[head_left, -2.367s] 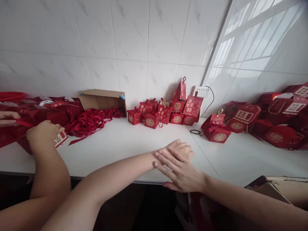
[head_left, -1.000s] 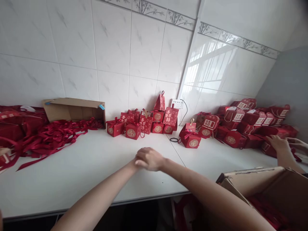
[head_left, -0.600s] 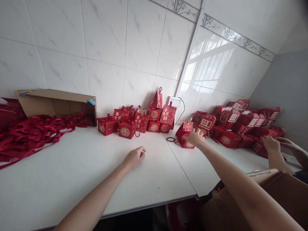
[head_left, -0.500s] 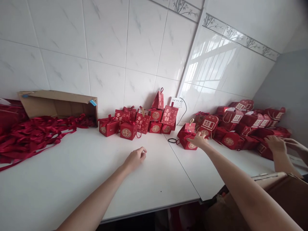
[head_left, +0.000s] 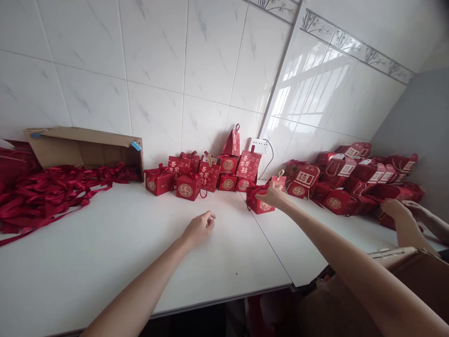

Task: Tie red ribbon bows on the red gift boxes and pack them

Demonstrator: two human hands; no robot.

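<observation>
My right hand (head_left: 276,195) is closed on the top of a red gift box (head_left: 265,208) with a gold round emblem, a red ribbon bow and a tag with a loop. The box is over the seam of the white table (head_left: 147,262); whether its base touches the table I cannot tell. My left hand (head_left: 200,228) is above the front middle of the table, fingers curled in loosely, with nothing seen in them. Two ribbon-tied red boxes, the nearer one a gold-emblem box (head_left: 188,188), stand beyond it.
Stacked red boxes (head_left: 228,182) stand against the tiled wall by a power strip (head_left: 258,145). Red ribbons (head_left: 45,196) spill from a cardboard box (head_left: 84,135) at left. Another person's hands (head_left: 396,208) work by a box pile (head_left: 338,201) at right. A carton (head_left: 410,281) is in front.
My right hand has moved left with the gift box, away from the pile at right. A black loop beside the box is now out of sight. My left hand has barely moved.
</observation>
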